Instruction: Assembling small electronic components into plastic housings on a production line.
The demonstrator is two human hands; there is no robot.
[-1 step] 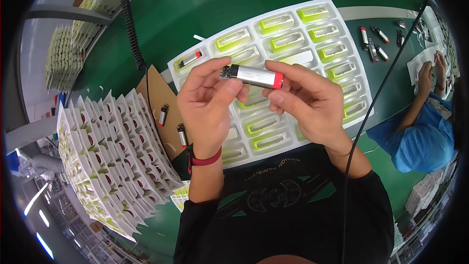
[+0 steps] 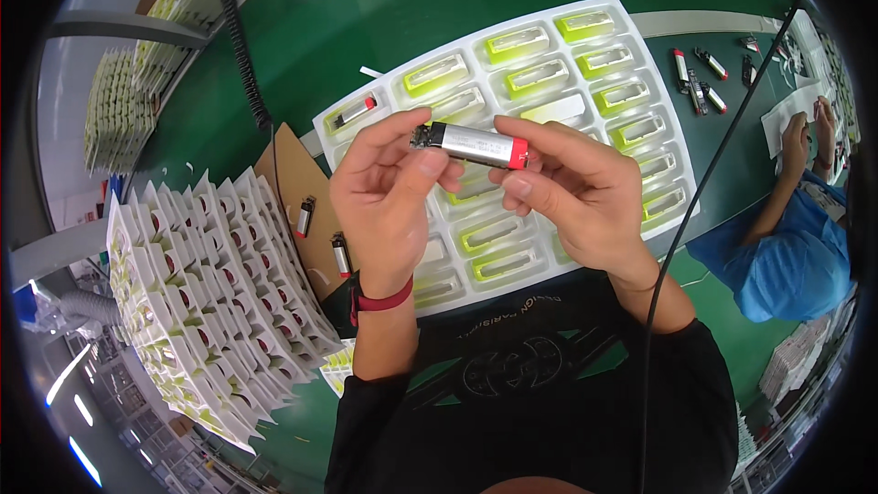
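Note:
A silver battery cell (image 2: pixel 471 144) with a red cap at one end and a black band with small dark electronics at the other is held in the air. My left hand (image 2: pixel 380 206), wearing a red wristband, pinches its dark end between thumb and fingers. The red end sits in the fingertips of my right hand (image 2: pixel 585 192). Below both hands lies a white molded tray (image 2: pixel 512 284) with rows of clear and yellow-green plastic housings. One similar battery (image 2: pixel 355 112) rests in the tray's far-left compartment. My hands hide some middle compartments.
At left stands a tall stack of filled white trays (image 2: pixel 210 302). Two batteries lie on a brown board (image 2: pixel 293 174) beside it. Several loose batteries (image 2: pixel 700 91) lie at right, near a co-worker in blue (image 2: pixel 777 252). A coiled cable (image 2: pixel 240 46) and a thin black cable (image 2: pixel 695 201) cross the view.
The battery has rolled slightly between my fingers, so its printed face shows differently. Both hands have barely shifted.

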